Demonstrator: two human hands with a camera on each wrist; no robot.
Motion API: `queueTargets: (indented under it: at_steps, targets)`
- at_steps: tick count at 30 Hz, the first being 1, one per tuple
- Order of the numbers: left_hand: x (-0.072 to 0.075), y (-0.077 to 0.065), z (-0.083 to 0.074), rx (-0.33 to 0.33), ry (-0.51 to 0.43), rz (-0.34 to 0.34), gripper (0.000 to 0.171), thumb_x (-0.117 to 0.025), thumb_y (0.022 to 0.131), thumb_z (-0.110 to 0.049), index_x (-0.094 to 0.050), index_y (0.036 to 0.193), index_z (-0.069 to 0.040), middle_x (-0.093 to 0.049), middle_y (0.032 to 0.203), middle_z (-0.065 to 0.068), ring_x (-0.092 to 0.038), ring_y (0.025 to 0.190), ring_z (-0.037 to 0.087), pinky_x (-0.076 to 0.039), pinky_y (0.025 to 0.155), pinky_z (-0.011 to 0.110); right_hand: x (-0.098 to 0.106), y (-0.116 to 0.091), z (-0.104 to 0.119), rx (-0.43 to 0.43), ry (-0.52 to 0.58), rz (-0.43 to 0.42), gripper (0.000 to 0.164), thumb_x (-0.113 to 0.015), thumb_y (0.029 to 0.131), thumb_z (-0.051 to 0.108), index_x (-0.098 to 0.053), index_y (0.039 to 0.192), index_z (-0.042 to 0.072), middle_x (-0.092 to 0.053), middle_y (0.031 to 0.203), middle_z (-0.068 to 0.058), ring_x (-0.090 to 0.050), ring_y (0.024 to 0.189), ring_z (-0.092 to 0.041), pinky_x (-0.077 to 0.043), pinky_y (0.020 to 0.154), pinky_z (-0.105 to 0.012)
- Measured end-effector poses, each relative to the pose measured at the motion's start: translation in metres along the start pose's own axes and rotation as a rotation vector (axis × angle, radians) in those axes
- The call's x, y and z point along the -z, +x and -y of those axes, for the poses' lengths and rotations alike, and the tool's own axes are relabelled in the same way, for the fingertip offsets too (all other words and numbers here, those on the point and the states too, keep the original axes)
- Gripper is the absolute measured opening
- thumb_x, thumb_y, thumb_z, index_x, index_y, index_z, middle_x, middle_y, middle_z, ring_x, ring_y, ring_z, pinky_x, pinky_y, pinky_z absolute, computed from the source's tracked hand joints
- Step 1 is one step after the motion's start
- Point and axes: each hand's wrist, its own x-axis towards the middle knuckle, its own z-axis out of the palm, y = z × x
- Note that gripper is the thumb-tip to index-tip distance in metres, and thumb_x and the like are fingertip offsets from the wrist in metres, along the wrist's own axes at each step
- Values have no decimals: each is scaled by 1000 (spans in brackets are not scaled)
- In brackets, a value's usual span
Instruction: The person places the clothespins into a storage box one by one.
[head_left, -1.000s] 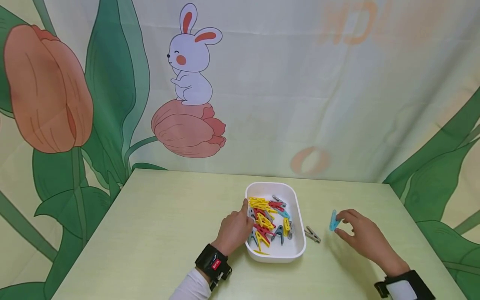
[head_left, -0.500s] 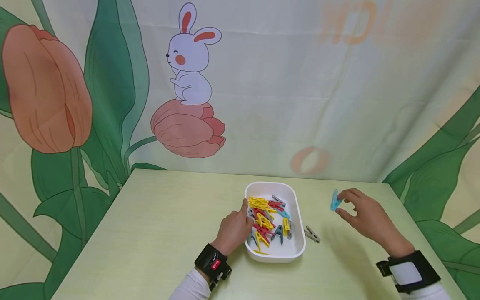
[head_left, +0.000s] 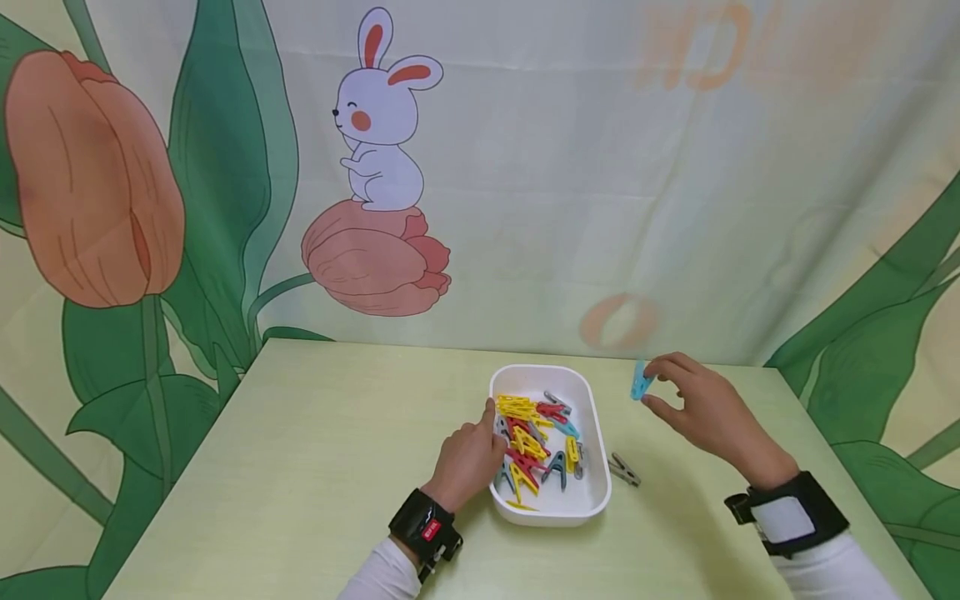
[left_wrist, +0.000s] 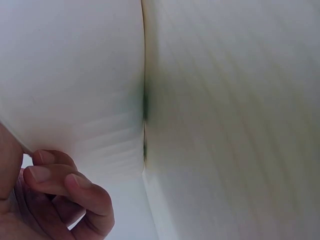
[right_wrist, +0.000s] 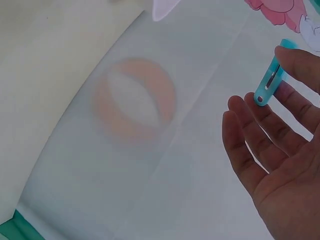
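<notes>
A light blue clothespin (head_left: 639, 382) is pinched between the thumb and fingertips of my right hand (head_left: 701, 408), raised beyond the right side of a white plastic tub (head_left: 553, 518). In the right wrist view the clothespin (right_wrist: 270, 80) shows its slotted side, with the other fingers spread below it. My left hand (head_left: 467, 467) grips the tub's left rim, index finger pointing along it. The left wrist view has the curled fingers (left_wrist: 90, 200) against the tub's outer wall (left_wrist: 75, 90). Inside the tub lie several yellow, red, grey and blue clothespins (head_left: 528, 442).
A grey clothespin (head_left: 624, 469) lies on the pale table (head_left: 337, 450), just right of the tub. Behind the table's far edge hangs a printed curtain (head_left: 525, 183) with a rabbit and tulips.
My right hand has lifted the light blue clothespin away from the viewer, then moved left with it. The left hand and the tub stay in place.
</notes>
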Motion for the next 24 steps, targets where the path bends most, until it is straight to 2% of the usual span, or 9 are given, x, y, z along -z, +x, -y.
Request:
queueTargets:
  at_steps: [10,24]
  targets:
    - [-1,1,0,0,4,1,64,-55,97,-22,-31,153,-2,-50,62,3,-47,51,17,-32,49,28,-15,13,16,-35,23,84,29,-77,85,23,-65,108,12,-63,118,-5,-66,99,-24,-56,79,-42]
    - [-1,2,2,-7,7,0,65,-56,97,-23,-31,153,-2,-48,60,3,-46,51,17,-32,48,28,-37,28,49,-15,69,139,30,-75,86,26,-66,112,13,-63,119,-3,-65,101,-22,-55,85,-41]
